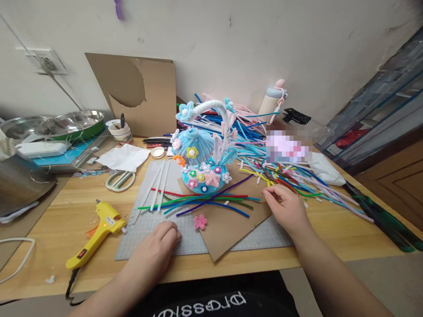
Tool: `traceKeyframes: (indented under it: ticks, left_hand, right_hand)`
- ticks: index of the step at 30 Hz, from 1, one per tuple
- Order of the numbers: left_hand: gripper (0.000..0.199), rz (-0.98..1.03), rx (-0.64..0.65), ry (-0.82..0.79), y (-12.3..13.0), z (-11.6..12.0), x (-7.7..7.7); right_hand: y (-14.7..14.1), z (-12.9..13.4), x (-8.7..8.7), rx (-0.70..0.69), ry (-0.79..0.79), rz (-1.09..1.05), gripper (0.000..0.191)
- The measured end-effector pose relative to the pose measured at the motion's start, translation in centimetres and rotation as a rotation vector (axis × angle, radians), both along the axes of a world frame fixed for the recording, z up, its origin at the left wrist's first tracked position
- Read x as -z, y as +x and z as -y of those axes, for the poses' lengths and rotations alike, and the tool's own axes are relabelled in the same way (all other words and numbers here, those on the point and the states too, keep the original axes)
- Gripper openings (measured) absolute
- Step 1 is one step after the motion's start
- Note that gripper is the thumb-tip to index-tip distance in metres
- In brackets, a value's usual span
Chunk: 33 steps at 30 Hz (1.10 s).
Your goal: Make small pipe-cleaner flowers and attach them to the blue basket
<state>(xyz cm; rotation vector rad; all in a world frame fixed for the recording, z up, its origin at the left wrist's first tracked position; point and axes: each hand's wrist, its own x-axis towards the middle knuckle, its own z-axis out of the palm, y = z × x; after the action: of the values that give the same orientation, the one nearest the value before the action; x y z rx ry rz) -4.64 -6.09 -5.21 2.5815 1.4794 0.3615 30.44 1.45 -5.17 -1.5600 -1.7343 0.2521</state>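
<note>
My left hand [161, 241] rests on the front of the grey cutting mat [132, 237], its fingers curled in with nothing showing in them. Over the right edge of a brown cardboard piece [228, 237], my right hand [287, 207] has thumb and fingers pinched together. Short yellow pipe cleaner pieces [269, 182] lie just beyond its fingertips; whether it grips anything I cannot make out. Between and beyond the hands stands a blue fuzzy basket [198, 145] with an arched white handle and small flowers. Several coloured pipe cleaners [211, 200] lie before it, near a pink flower [200, 221].
A yellow glue gun [101, 233] lies at left, below scissors [120, 181] and a white tissue [124, 156]. Clear glue sticks [160, 185] lie on the mat. Piled pipe cleaners [247, 121] and a bottle [272, 101] are behind. Cut cardboard [158, 97] leans against the wall.
</note>
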Motion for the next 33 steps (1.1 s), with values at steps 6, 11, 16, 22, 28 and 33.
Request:
traceKeyframes:
  ticks: [6,11,16,22,28,33]
  left_hand:
    - [0.017,0.034,0.025,0.029,-0.3,-0.1,0.4]
    - [0.016,0.091,0.037,0.035,-0.2,0.2,0.0]
    - [0.013,0.105,0.057,-0.031,0.1,0.3,-0.7]
    - [0.018,0.057,0.083,-0.054,0.4,0.7,-0.8]
    - [0.014,0.045,-0.017,0.049,0.5,1.6,-1.0]
    - [0.019,0.033,-0.066,0.083,-0.2,2.4,-0.7]
  right_hand:
    - [0.0,-0.1,0.2,-0.008,0.006,-0.004,0.019]
    - [0.1,0.0,0.1,-0.011,-0.001,-0.001,0.019]
    - [0.0,-0.1,0.2,-0.027,-0.002,0.007,0.019]
    - [0.0,-0.1,0.2,-0.005,-0.007,0.02,0.02]
    - [0.0,0.0,0.2,-0.002,0.008,0.045,0.02]
    - [-0.1,0.2,0.2,-0.034,-0.002,0.043,0.017]
